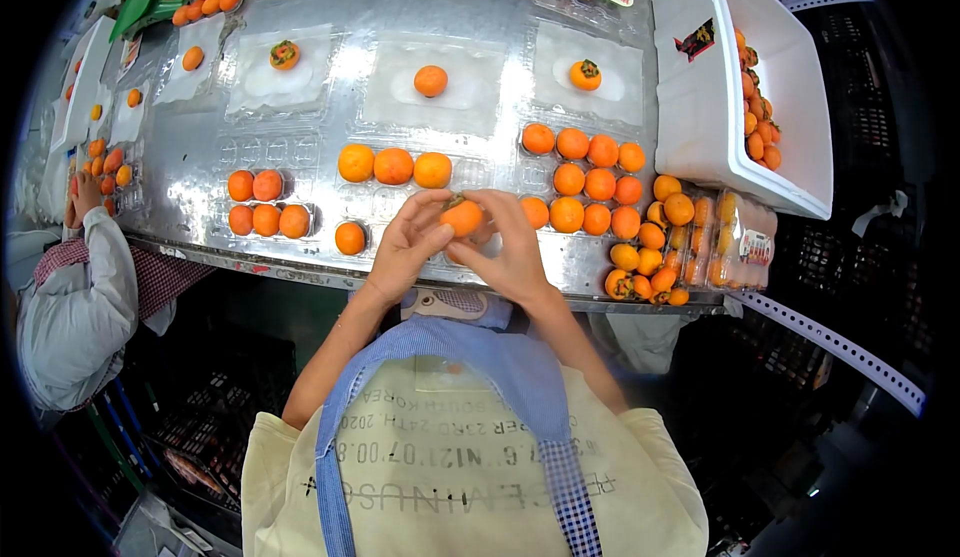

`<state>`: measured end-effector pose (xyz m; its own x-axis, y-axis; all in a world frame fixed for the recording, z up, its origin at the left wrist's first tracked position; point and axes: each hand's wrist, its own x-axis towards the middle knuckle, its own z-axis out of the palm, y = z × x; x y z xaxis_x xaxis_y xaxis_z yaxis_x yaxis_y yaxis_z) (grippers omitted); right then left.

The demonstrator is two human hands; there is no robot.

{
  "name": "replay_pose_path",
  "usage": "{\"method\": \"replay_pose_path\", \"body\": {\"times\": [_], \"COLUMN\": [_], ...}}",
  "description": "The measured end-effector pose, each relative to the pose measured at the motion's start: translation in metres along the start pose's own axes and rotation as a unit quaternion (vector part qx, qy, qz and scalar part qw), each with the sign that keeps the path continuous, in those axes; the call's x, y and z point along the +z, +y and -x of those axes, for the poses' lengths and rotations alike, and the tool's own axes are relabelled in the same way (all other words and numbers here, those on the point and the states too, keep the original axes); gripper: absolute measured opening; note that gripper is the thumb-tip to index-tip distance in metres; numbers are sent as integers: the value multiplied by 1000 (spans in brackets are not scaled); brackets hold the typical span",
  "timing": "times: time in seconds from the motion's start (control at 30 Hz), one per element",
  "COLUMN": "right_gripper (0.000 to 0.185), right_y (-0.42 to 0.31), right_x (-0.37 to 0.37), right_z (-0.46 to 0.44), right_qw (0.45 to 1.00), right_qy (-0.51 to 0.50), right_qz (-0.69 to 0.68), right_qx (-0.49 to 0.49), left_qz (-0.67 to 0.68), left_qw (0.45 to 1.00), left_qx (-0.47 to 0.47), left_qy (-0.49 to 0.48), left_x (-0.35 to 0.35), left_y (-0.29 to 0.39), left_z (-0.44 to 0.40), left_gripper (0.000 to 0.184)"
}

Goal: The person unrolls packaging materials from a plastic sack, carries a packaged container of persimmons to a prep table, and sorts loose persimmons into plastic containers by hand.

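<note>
An orange persimmon (462, 217) with its dark calyx toward the top is held up between my two hands above the table's near edge. My left hand (408, 242) grips it from the left with thumb and fingers. From the other side my right hand (513, 242) closes round it. Part of another orange fruit shows beneath my hands, mostly hidden. Just beyond lies a clear plastic tray with a row of persimmons (393, 166) in its cups, and a single persimmon (350, 238) sits at its near left.
More partly filled clear trays flank mine, with persimmons (267, 185) left and persimmons (599, 185) right. Behind them, single fruits rest on white sheets (385, 82). At right are loose persimmons (650, 235), stacked packs (745, 242) and a white foam box (700, 87). A co-worker's sleeve (100, 267) is at left.
</note>
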<state>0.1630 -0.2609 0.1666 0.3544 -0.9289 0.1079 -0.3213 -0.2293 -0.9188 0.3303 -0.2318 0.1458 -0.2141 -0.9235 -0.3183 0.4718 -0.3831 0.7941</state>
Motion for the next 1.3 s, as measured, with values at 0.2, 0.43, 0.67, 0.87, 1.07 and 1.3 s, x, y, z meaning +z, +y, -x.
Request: {"method": "replay_pose_path", "body": {"times": [0.2,0.43,0.67,0.87,1.07,1.3], "right_gripper": [58,58,55,41,48,37], "right_y": [7,15,24,21,3,26], "right_x": [7,11,8,-105,-285,-230], "right_z": [2,5,4,-36,-66,-51], "right_qw": [996,989,990,955,829,853], "right_qy": [34,35,37,259,453,409], "right_qz": [72,118,107,72,329,321], "right_qx": [-41,-80,-89,-129,-16,-38], "left_qz": [-9,-16,-37,-11,-53,3], "left_qw": [1000,999,997,998,997,974], "left_qx": [-26,-43,-64,-65,-30,51], "left_qy": [11,17,29,17,44,222], "left_x": [4,0,4,7,-8,-48], "left_y": [-2,-4,-5,3,2,9], "left_z": [0,-1,-2,-3,-4,3], "left_gripper": [43,42,45,42,26,20]}}
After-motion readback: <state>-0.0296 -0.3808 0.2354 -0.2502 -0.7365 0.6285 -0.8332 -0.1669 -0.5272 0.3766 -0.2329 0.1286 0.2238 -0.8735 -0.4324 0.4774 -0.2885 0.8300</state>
